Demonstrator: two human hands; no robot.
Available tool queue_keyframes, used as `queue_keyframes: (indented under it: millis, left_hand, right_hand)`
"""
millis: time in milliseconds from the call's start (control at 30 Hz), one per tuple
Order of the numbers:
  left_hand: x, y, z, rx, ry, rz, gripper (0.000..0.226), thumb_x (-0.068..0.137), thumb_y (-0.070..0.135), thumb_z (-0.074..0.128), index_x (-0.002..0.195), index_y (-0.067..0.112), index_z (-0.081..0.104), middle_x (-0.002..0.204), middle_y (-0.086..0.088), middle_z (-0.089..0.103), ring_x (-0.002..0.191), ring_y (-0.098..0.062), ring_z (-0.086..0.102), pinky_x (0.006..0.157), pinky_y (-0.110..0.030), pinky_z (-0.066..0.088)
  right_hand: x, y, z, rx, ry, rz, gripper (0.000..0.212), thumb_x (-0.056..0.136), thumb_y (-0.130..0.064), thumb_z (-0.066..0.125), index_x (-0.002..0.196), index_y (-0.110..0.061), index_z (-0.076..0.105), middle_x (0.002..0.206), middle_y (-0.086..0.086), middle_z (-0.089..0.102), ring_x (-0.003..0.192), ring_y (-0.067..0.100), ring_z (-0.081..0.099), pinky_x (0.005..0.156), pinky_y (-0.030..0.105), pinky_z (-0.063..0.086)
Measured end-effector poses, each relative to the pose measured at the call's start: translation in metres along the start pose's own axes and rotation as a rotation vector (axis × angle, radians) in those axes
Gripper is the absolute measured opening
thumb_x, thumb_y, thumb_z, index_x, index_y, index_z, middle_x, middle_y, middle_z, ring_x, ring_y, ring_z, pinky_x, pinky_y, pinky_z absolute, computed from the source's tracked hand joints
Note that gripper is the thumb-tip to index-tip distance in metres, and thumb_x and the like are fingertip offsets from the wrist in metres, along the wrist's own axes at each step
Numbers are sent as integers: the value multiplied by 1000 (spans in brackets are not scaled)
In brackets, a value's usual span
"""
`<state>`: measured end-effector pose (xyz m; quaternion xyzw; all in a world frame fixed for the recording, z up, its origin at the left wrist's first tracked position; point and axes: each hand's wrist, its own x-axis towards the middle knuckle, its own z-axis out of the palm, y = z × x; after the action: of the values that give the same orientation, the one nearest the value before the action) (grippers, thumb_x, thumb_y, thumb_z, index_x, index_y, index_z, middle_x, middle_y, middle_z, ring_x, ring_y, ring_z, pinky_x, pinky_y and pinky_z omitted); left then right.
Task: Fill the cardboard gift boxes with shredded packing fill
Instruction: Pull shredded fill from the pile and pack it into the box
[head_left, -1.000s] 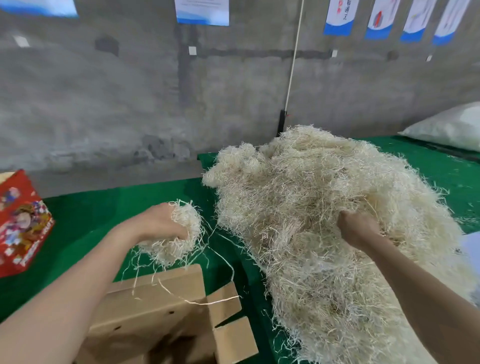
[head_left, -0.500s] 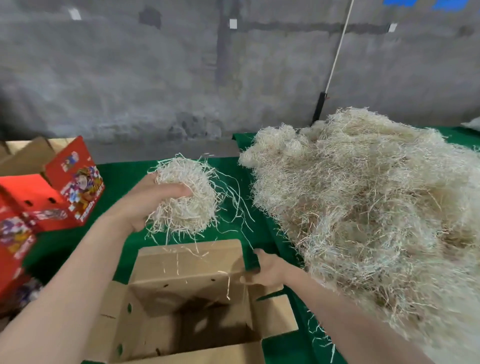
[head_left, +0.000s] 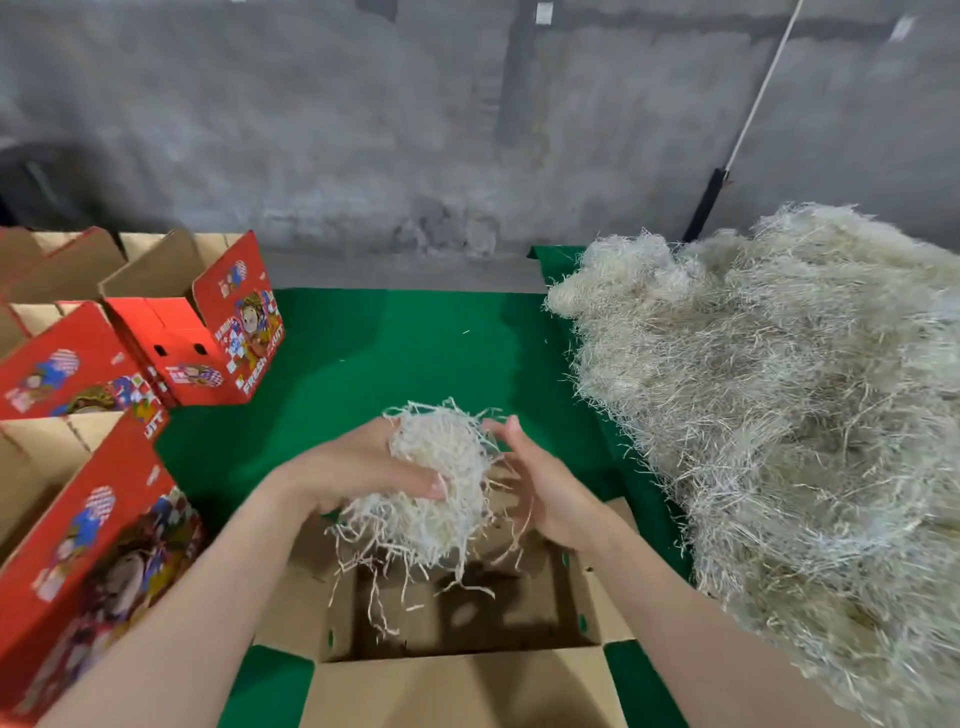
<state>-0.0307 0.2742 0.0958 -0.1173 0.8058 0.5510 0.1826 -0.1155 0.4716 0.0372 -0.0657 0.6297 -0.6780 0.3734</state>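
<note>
The left hand (head_left: 358, 470) grips, right hand (head_left: 545, 499) cups, a fill clump (head_left: 441, 462) (pale, stringy) above the cardboard box (head_left: 467, 686).

Both hands (head_left: 363, 470) (head_left: 545, 493) close together, palms inward

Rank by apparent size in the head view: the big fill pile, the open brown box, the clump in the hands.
1. fill pile, largest, though cropped by the frame.
2. open brown box, partly cropped too.
3. clump, clearly smallest despite being close.
</note>
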Motion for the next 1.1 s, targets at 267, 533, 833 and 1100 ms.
queue_keyframes:
  millis: [267, 533, 833, 1100]
  left_hand:
    - [22, -71, 52, -1, -61, 146, 82, 56, 35, 89, 124, 41, 45, 122, 26, 54, 118, 3, 48, 97, -11, 37]
    - [15, -105, 63, -578, 65, -38, 125, 50, 65, 79, 148, 25, 13, 154, 5, 16, 136, -11, 22, 112, -47, 16]
    - [31, -115, 73, -790, 351, -284, 57, 79, -8, 54, 130, 16, 46, 115, -4, 62, 99, -19, 59, 80, -37, 49]
    - [31, -115, 88, -648, 179, -332, 38, 70, 3, 74, 102, 14, 56, 103, -4, 68, 91, -15, 61, 77, -30, 45]
  right_hand:
    - [-9, 56, 32, 174, -108, 263, 92, 57, -53, 82, 135, -21, 44, 137, 6, 49, 124, 25, 48, 94, 45, 45]
    - [-13, 78, 31, 38, 87, 112, 41, 72, -29, 78, 105, -32, 55, 95, -21, 68, 91, -4, 60, 93, 28, 33]
    - [-12, 83, 20, -126, 159, 136, 41, 78, -11, 69, 112, -21, 48, 109, -2, 61, 97, 11, 58, 68, 24, 43]
    - [-15, 90, 20, -266, -5, 120, 63, 78, -7, 72, 135, -14, 44, 128, -2, 57, 108, 7, 60, 97, 30, 46]
